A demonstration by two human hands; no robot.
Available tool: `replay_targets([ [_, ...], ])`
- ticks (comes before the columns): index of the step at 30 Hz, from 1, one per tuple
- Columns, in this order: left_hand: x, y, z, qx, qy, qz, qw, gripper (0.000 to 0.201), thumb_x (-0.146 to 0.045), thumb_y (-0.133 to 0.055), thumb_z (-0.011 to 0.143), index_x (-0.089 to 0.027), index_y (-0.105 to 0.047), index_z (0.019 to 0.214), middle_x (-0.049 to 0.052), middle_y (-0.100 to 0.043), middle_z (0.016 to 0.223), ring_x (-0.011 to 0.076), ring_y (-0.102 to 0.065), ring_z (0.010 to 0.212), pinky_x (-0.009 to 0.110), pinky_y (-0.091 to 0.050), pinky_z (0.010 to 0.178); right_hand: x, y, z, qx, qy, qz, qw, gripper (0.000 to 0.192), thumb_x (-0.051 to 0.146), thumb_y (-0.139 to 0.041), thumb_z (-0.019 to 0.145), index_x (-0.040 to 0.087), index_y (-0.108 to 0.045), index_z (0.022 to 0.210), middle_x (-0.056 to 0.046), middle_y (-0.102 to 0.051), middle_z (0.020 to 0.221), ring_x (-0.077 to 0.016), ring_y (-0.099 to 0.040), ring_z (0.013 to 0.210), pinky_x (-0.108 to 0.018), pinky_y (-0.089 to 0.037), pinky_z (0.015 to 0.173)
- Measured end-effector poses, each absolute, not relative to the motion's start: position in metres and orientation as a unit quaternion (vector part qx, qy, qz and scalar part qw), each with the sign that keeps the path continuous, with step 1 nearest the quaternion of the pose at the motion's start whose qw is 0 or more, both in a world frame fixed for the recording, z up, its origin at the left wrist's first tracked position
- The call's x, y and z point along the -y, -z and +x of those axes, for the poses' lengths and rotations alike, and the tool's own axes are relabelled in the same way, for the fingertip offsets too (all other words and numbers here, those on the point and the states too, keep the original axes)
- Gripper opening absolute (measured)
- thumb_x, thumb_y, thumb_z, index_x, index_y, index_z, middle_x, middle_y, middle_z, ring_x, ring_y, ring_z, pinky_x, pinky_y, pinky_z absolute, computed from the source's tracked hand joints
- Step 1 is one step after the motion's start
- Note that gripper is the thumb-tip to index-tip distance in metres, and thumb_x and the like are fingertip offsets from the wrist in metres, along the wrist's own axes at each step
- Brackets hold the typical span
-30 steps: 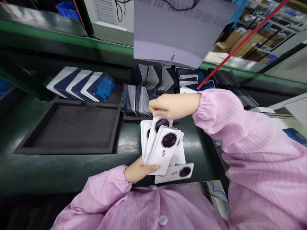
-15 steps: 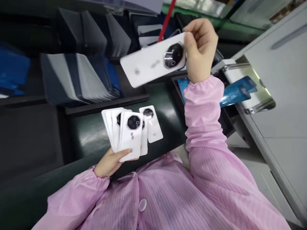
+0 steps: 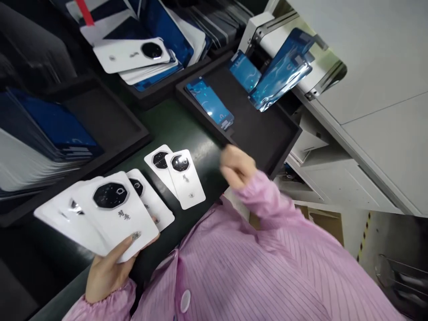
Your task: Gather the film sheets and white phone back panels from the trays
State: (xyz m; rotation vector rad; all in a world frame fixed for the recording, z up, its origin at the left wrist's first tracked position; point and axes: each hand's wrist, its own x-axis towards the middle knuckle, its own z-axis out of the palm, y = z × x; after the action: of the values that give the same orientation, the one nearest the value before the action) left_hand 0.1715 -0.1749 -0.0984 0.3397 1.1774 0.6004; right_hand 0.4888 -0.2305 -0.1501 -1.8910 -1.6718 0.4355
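Left hand, nearest, clamps a fan of white plastic phone back covers, long axes toward 10 o'clock. Right hand (blurred, loosely curled, empty) hovers at 3 o'clock of two covers on the green belt.

Right hand blurred, its grip unclear; stacked panels cut off left.

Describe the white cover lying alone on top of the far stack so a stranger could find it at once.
Start at the black foam tray left of the grey machine. Behind it sits a stack of white and blue sheets. The white back cover lies crosswise on top, camera ring up, away from both hands.
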Motion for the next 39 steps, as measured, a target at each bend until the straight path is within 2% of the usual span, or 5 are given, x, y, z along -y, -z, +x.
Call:
replay_targets([
  [4, 0.175, 0.101, 0.166, -0.553, -0.270, 0.179, 0.768, 0.079, -0.004, -0.072, 0.064, -0.038, -0.047, 0.130, -0.004, -0.061, 0.127, 0.0292, -0.061, 0.108, 0.042, -0.052, 0.094, 0.348, 0.202, 0.463, 0.421, -0.146, -0.859, 0.253, 0.052, 0.025, -0.009, 0.094, 0.021, -0.052, 0.065, -0.004, -0.044, 0.057, -0.0192, -0.049, 0.059, -0.036, -0.044, 0.059],
  [15, 0.191, 0.095, 0.172, -0.532, -0.265, 0.245, 0.766, 0.076, -0.007, -0.070, 0.070, -0.042, -0.043, 0.131, -0.005, -0.057, 0.132, 0.0312, -0.053, 0.119, 0.045, -0.049, 0.097, 0.384, 0.239, 0.442, 0.463, -0.281, -0.835, 0.102, 0.020, 0.024, -0.055, 0.082, 0.014, -0.064, 0.096, -0.017, -0.051, 0.126, -0.0281, -0.041, 0.116, -0.040, -0.035, 0.094],
  [26, 0.192, 0.100, 0.165, -0.470, -0.344, 0.219, 0.783, 0.071, -0.007, -0.069, 0.070, -0.035, -0.046, 0.131, 0.004, -0.061, 0.127, 0.0320, -0.059, 0.111, 0.050, -0.050, 0.092, 0.370, 0.208, 0.455, 0.529, -0.272, -0.804, 0.012, 0.025, 0.017, -0.039, 0.090, 0.013, -0.063, 0.085, -0.014, -0.066, 0.094, -0.0198, -0.061, 0.087, -0.029, -0.044, 0.077],
  [34, 0.191, 0.092, 0.153, -0.450, -0.405, 0.220, 0.765, 0.065, -0.012, -0.069, 0.071, -0.033, -0.049, 0.129, 0.006, -0.063, 0.123, 0.0325, -0.064, 0.104, 0.051, -0.054, 0.086, 0.365, 0.034, 0.506, 0.525, -0.238, -0.770, 0.273, 0.010, 0.034, -0.055, 0.086, 0.028, -0.063, 0.088, -0.005, -0.066, 0.069, -0.0160, -0.058, 0.055, -0.028, -0.043, 0.046],
  [39, 0.196, 0.082, 0.126, -0.437, -0.464, 0.221, 0.739, 0.070, -0.011, -0.069, 0.069, -0.034, -0.047, 0.131, 0.004, -0.061, 0.126, 0.0346, -0.062, 0.106, 0.051, -0.055, 0.086, 0.306, 0.061, 0.453, 0.376, -0.260, -0.729, 0.510, 0.041, 0.032, -0.065, 0.077, 0.026, -0.050, 0.115, -0.001, -0.061, 0.082, -0.0139, -0.057, 0.060, -0.025, -0.046, 0.048],
])
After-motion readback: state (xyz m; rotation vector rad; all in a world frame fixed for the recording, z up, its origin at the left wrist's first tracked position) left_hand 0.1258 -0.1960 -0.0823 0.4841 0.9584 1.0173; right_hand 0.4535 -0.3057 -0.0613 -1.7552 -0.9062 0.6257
